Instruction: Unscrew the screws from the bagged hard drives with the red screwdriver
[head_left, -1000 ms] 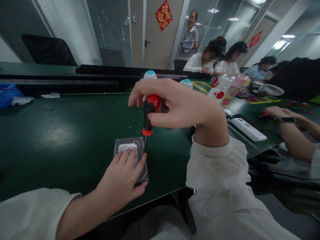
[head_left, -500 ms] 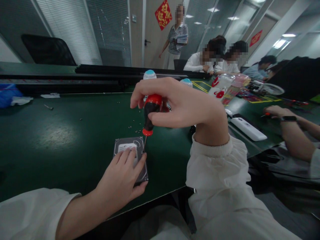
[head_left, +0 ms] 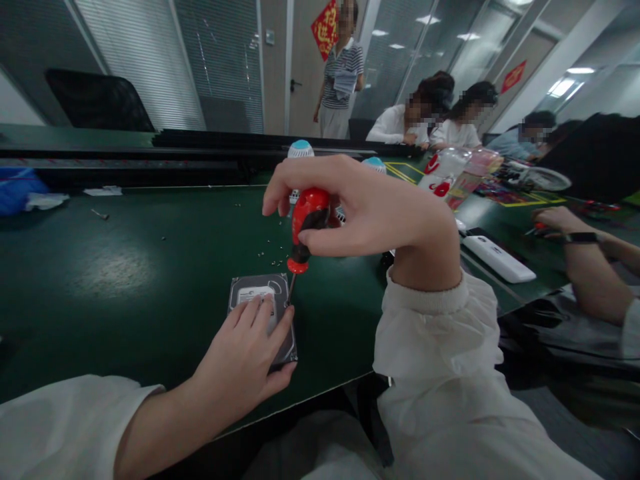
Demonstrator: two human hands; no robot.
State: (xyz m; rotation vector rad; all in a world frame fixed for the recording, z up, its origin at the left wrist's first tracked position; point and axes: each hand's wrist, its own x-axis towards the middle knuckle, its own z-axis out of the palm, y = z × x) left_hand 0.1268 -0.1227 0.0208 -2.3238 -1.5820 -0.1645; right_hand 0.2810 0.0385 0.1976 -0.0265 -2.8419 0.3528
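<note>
A grey hard drive (head_left: 250,291) lies flat on the dark green table (head_left: 125,267) near its front edge. My left hand (head_left: 245,363) rests on the drive with its fingers spread flat, pressing it down. My right hand (head_left: 370,210) is closed round the handle of a red and black screwdriver (head_left: 304,227), held nearly upright and tilted slightly. Its thin tip meets the drive's right edge, just beyond my left fingertips.
Several tiny screws (head_left: 267,248) lie scattered behind the drive. Two blue-capped white items (head_left: 301,149) stand behind my right hand. A white device (head_left: 497,259) and a co-worker's arm (head_left: 580,260) are at the right. Other people sit and stand at the back.
The screwdriver handle has tilted slightly to the right in my right hand. My left hand stays on the drive. The standing person at the back has walked left.
</note>
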